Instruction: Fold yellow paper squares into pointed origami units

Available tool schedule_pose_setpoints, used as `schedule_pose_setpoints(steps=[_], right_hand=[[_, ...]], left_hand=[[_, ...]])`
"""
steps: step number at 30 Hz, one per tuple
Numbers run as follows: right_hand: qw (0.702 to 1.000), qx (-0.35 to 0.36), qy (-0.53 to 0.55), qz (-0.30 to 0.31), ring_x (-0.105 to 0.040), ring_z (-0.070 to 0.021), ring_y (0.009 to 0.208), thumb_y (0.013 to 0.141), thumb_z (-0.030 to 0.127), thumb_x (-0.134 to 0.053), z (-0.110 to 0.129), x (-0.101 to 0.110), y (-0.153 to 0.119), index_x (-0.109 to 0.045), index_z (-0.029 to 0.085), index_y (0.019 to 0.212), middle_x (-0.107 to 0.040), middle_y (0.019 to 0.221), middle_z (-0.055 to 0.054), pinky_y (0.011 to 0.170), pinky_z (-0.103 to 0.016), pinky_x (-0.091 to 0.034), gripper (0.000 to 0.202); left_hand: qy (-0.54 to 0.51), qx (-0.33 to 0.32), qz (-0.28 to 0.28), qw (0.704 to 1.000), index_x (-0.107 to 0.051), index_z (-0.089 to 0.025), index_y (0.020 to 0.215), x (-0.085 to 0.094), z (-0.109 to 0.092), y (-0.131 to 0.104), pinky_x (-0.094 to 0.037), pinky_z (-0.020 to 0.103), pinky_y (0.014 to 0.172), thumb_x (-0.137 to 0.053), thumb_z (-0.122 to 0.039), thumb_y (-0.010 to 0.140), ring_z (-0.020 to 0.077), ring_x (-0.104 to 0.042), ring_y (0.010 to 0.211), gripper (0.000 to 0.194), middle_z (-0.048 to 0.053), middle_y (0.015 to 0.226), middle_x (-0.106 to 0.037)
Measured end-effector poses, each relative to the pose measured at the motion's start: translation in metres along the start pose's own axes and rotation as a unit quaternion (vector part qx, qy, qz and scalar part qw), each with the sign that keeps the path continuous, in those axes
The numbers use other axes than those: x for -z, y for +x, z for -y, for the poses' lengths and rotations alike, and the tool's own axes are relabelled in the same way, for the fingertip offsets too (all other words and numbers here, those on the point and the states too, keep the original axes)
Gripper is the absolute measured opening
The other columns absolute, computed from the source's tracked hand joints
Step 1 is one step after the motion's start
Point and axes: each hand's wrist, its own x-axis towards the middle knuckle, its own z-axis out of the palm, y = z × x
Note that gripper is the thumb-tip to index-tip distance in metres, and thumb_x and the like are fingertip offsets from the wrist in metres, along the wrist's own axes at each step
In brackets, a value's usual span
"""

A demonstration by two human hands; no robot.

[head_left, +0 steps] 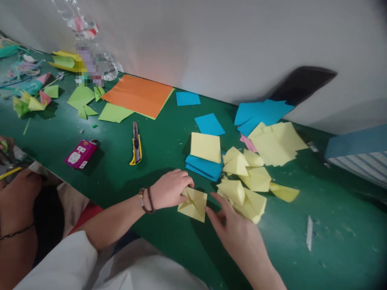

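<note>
A small yellow paper square (196,204) with folded flaps and crease lines lies on the green table (163,149). My left hand (171,188), with beaded bracelets at the wrist, pinches its left edge between thumb and fingers. At the right edge of the square, my right hand (231,223) has thumb and index finger apart, with nothing between them. Several folded yellow paper pieces (255,179) are heaped just beyond the right hand. Above the square sits a stack of yellow squares (205,147) on blue squares (203,167).
A yellow cutter (136,145) and a magenta box (81,154) lie left. Orange paper (139,94), blue sheets (260,114) and yellow sheets (276,143) are farther back. A blade (309,233) lies right. Another person's hand (19,189) holds something at the left edge.
</note>
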Motion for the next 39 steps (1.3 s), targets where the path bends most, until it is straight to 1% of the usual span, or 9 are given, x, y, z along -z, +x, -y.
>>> schedule_pose_setpoints(steps=[4, 11, 14, 17, 22, 26, 30, 34, 39], right_hand=[[0.994, -0.013, 0.087, 0.057, -0.058, -0.0124, 0.04, 0.092, 0.049, -0.045, 0.005, -0.003, 0.0, -0.053, 0.019, 0.125, -0.071, 0.067, 0.0, 0.038, -0.022, -0.044, 0.045], [0.978, -0.078, 0.191, 0.009, -0.055, -0.011, 0.048, 0.088, 0.046, -0.053, 0.01, 0.005, 0.004, -0.056, 0.023, 0.12, -0.069, 0.075, 0.0, 0.049, -0.023, -0.051, 0.04], [0.964, -0.096, 0.245, -0.03, -0.057, -0.0119, 0.053, 0.085, 0.049, -0.058, 0.008, 0.006, 0.002, -0.057, 0.023, 0.118, -0.068, 0.077, -0.002, 0.051, -0.024, -0.052, 0.042], [0.946, -0.106, 0.302, -0.047, -0.059, -0.0125, 0.054, 0.084, 0.05, -0.06, 0.006, 0.004, 0.001, -0.056, 0.023, 0.118, -0.067, 0.076, -0.002, 0.048, -0.024, -0.051, 0.043], [0.942, -0.096, 0.311, -0.082, -0.061, -0.0126, 0.059, 0.086, 0.045, -0.059, 0.004, 0.003, 0.001, -0.057, 0.023, 0.113, -0.066, 0.082, -0.003, 0.054, -0.026, -0.054, 0.035], [0.954, -0.06, 0.27, -0.117, -0.064, -0.0158, 0.08, 0.089, 0.038, -0.056, 0.008, 0.003, 0.001, -0.053, 0.024, 0.121, -0.063, 0.109, -0.009, 0.068, -0.031, -0.058, 0.034], [0.948, -0.011, 0.276, -0.156, -0.062, -0.0167, 0.091, 0.087, 0.03, -0.06, 0.011, 0.0, 0.003, -0.046, 0.028, 0.129, -0.052, 0.124, -0.01, 0.069, -0.031, -0.058, 0.044], [0.95, -0.001, 0.27, -0.158, -0.061, -0.0181, 0.096, 0.084, 0.027, -0.064, 0.015, -0.004, 0.005, -0.042, 0.029, 0.134, -0.05, 0.127, -0.011, 0.072, -0.033, -0.059, 0.055], [0.959, 0.004, 0.225, -0.172, -0.059, -0.0221, 0.105, 0.084, 0.024, -0.063, 0.016, -0.007, 0.006, -0.041, 0.027, 0.137, -0.052, 0.13, -0.012, 0.074, -0.035, -0.06, 0.058]], left_hand=[[-0.006, -0.001, -0.004, 1.0, -0.06, -0.016, 0.089, 0.001, 0.0, 0.0, -0.046, 0.034, 0.082, -0.071, -0.014, 0.074, 0.021, -0.055, 0.092, 0.02, 0.004, 0.093, -0.061], [-0.176, 0.037, -0.039, 0.983, -0.062, -0.017, 0.102, 0.013, -0.003, -0.001, -0.049, 0.028, 0.07, -0.075, -0.03, 0.074, 0.0161, -0.057, 0.083, 0.034, 0.004, 0.095, -0.058], [-0.301, 0.052, -0.079, 0.949, -0.061, -0.018, 0.111, 0.017, -0.001, 0.0, -0.051, 0.027, 0.07, -0.073, -0.041, 0.076, 0.0169, -0.06, 0.091, 0.043, 0.009, 0.111, -0.059], [-0.41, 0.061, -0.044, 0.909, -0.059, -0.018, 0.115, 0.017, 0.0, 0.001, -0.052, 0.027, 0.074, -0.076, -0.037, 0.075, 0.0205, -0.062, 0.102, 0.048, 0.011, 0.117, -0.062], [-0.487, 0.111, 0.035, 0.865, -0.063, -0.013, 0.093, 0.014, -0.003, 0.003, -0.048, 0.021, 0.057, -0.073, -0.033, 0.077, 0.011, -0.061, 0.065, 0.027, 0.001, 0.076, -0.066], [-0.595, 0.165, -0.013, 0.786, -0.06, -0.012, 0.089, 0.009, -0.01, 0.005, -0.054, 0.024, 0.064, -0.078, -0.028, 0.072, 0.0131, -0.065, 0.074, 0.029, 0.002, 0.082, -0.066], [-0.666, 0.19, -0.042, 0.72, -0.056, -0.013, 0.094, 0.002, -0.014, 0.007, -0.058, 0.028, 0.067, -0.082, -0.026, 0.067, 0.0171, -0.067, 0.083, 0.039, 0.005, 0.094, -0.065], [-0.689, 0.206, -0.035, 0.694, -0.054, -0.013, 0.094, -0.008, -0.019, 0.006, -0.058, 0.033, 0.074, -0.084, -0.024, 0.064, 0.0188, -0.066, 0.089, 0.044, 0.006, 0.098, -0.063], [-0.72, 0.189, 0.028, 0.667, -0.056, -0.014, 0.104, -0.012, -0.029, 0.003, -0.054, 0.044, 0.084, -0.081, -0.031, 0.067, 0.0271, -0.063, 0.102, 0.048, 0.013, 0.113, -0.061]])
